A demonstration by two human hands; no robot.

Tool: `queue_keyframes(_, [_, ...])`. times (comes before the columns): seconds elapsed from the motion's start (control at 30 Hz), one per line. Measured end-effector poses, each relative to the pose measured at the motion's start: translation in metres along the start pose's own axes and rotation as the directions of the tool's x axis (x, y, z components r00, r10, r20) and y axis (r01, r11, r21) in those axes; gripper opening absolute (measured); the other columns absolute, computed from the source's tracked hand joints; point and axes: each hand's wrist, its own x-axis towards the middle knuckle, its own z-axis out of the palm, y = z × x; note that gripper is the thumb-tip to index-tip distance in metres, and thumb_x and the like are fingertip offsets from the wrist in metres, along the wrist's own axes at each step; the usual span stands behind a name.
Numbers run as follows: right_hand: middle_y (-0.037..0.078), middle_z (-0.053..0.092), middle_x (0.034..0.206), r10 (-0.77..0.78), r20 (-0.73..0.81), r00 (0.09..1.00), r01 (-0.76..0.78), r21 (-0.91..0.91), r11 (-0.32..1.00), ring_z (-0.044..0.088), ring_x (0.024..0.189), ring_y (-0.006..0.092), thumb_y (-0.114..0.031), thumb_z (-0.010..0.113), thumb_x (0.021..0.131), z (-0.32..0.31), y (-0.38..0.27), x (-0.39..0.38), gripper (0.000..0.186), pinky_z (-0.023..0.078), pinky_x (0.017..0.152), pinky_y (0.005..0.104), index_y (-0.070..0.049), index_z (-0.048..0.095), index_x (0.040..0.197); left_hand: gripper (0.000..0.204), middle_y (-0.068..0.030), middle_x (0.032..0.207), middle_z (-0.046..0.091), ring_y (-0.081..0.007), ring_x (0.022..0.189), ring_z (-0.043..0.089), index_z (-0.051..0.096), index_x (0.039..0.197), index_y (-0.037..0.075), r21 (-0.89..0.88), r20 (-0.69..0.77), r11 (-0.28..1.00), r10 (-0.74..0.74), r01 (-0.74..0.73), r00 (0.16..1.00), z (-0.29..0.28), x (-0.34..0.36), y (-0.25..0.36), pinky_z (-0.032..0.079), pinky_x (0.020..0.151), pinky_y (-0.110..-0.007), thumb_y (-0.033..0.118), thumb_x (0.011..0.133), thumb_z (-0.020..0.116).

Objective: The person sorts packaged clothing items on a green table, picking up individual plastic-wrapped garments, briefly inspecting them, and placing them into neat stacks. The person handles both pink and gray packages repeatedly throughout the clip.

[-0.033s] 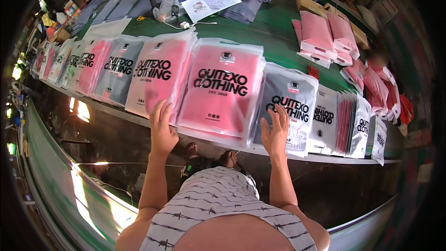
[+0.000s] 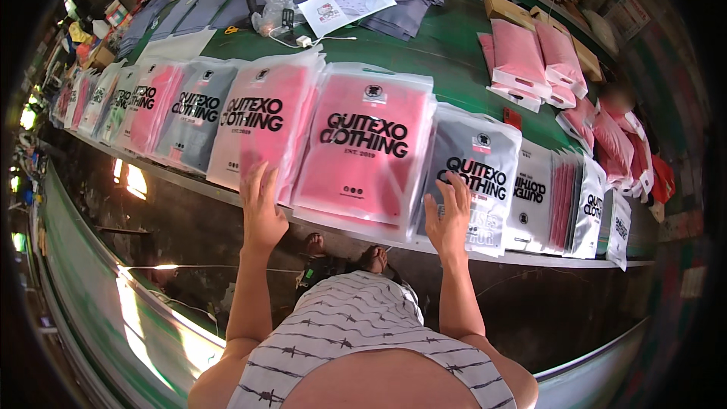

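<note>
Pink garment bag point(image 2: 363, 148) lies between both flat, open-fingered hands: left hand point(image 2: 263, 212) at eight o'clock, right hand point(image 2: 448, 220) at four, on desk point(image 2: 447, 45) edge

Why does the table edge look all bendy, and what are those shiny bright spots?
In the head view, the fisheye lens bends the green table edge into a curve; glare patches shine off the floor at left; the corners go black; the pink packaged garment between both hands looks sharp.

Both my bare forearms reach straight up from below — my left hand point(image 2: 263, 212) flat with fingers together, my right hand point(image 2: 448, 216) open too, fingers slightly spread, palms down.
</note>
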Motion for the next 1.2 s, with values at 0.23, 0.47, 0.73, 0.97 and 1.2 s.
queue_keyframes(0.23, [0.016, 0.068, 0.112, -0.018, -0.050, 0.999, 0.024, 0.123, 0.992, 0.064, 0.105, 0.0353, 0.000, 0.071, 0.086, 0.036, -0.078, 0.014, 0.018, 0.052, 0.090, 0.0445, 0.001, 0.070, 0.104, 0.061, -0.0112, 0.155, 0.047, -0.0333, 0.145, 0.041, 0.061, 0.139, 0.009, 0.099, 0.068, 0.973, 0.204, -0.210, 0.977, -0.005, 0.011, -0.083, 0.033, 0.114, -0.053, 0.002, 0.079, 0.070])
queue_keyframes(0.47, [0.014, 0.073, 0.099, -0.052, 0.043, 0.998, 0.028, 0.435, 0.900, 0.069, 0.090, 0.0279, 0.006, 0.072, 0.083, 0.107, -0.178, 0.014, 0.012, 0.055, 0.081, 0.0361, 0.002, 0.072, 0.095, 0.040, -0.0077, 0.131, 0.068, -0.0330, 0.131, 0.058, 0.070, 0.122, 0.004, -0.272, 0.075, 0.886, 0.409, -0.376, 0.909, -0.024, 0.050, -0.123, 0.040, 0.110, -0.050, 0.017, 0.084, 0.077])
queue_keyframes(0.73, [0.015, 0.071, 0.098, -0.075, -0.062, 0.995, 0.096, 0.514, 0.852, 0.068, 0.090, 0.0297, 0.005, 0.073, 0.081, 0.158, -0.256, 0.024, 0.012, 0.055, 0.079, 0.0370, 0.002, 0.071, 0.093, 0.040, -0.0112, 0.108, 0.075, -0.0159, 0.101, 0.067, 0.068, 0.115, -0.007, -0.783, 0.217, 0.609, 0.080, 0.125, 0.973, -0.039, 0.074, -0.152, 0.048, 0.101, -0.037, 0.031, 0.103, 0.062])
queue_keyframes(0.97, [0.015, 0.069, 0.112, 0.127, 0.131, 0.983, -0.183, 0.677, 0.713, 0.067, 0.106, 0.0290, -0.006, 0.069, 0.093, 0.172, -0.268, 0.039, 0.024, 0.055, 0.091, 0.0364, 0.003, 0.068, 0.114, 0.046, -0.0098, 0.130, 0.066, -0.0240, 0.118, 0.063, 0.059, 0.134, 0.004, -0.945, 0.223, -0.298, -0.285, 0.135, 0.932, -0.063, 0.108, -0.148, 0.051, 0.104, -0.043, 0.039, 0.104, 0.057])
queue_keyframes(1.2, [0.030, 0.037, 0.149, 0.069, 0.626, 0.777, -0.532, 0.711, -0.461, 0.057, 0.126, 0.0431, -0.015, 0.065, 0.101, 0.185, -0.261, 0.069, 0.083, 0.054, 0.100, 0.0470, -0.011, 0.008, 0.161, 0.045, -0.0140, 0.139, 0.059, -0.0282, 0.129, 0.056, 0.049, 0.142, 0.002, -0.333, 0.269, -0.917, 0.130, 0.219, 0.954, -0.088, 0.086, -0.175, 0.043, 0.114, -0.047, 0.033, 0.110, 0.043])
